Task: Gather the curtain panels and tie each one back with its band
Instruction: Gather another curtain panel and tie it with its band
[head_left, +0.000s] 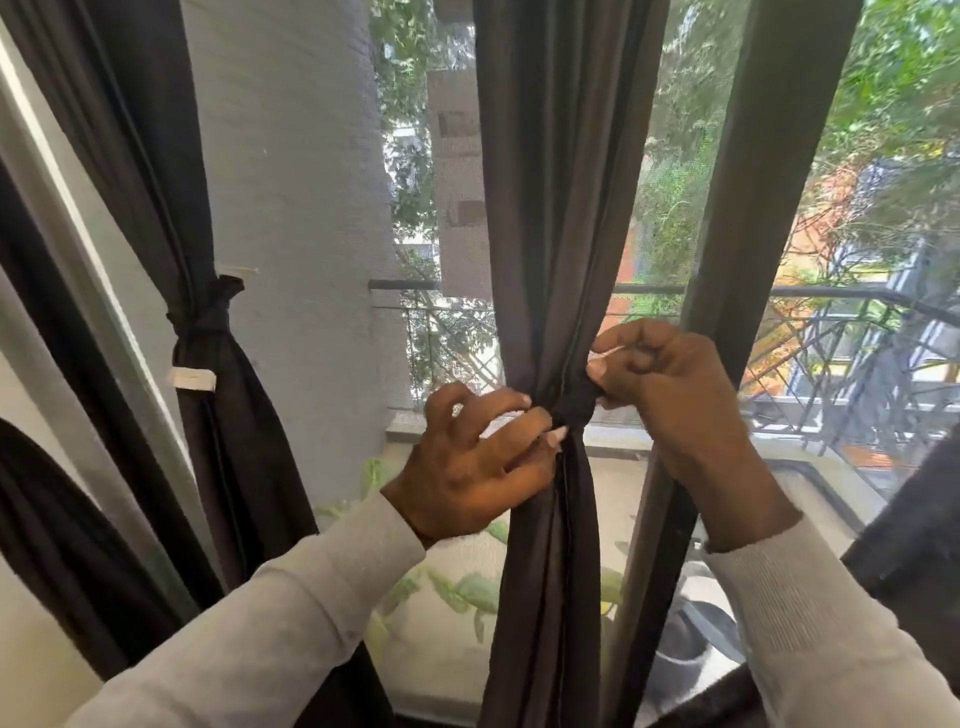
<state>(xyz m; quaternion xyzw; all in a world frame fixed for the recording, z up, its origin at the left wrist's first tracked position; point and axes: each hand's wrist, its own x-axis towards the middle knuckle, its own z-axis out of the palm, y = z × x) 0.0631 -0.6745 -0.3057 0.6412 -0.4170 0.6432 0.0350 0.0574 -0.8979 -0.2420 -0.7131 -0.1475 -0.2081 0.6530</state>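
A dark grey curtain panel (550, 208) hangs in the middle of the window, pinched into a narrow bunch at waist height. A dark band (574, 402) wraps that bunch. My left hand (478, 462) grips the gathered cloth and band from the left, fingertips on the band. My right hand (675, 384) pinches the band's end from the right, just above the left hand. A second dark panel (156, 156) at the left is cinched by its own band (200, 325), with a white tag (193, 378) below.
A dark window frame post (779, 156) stands right behind my right hand. A white wall column (291, 208) lies between the two panels. Outside are a balcony railing (831, 332) and trees. More dark fabric (914, 561) hangs at the right edge.
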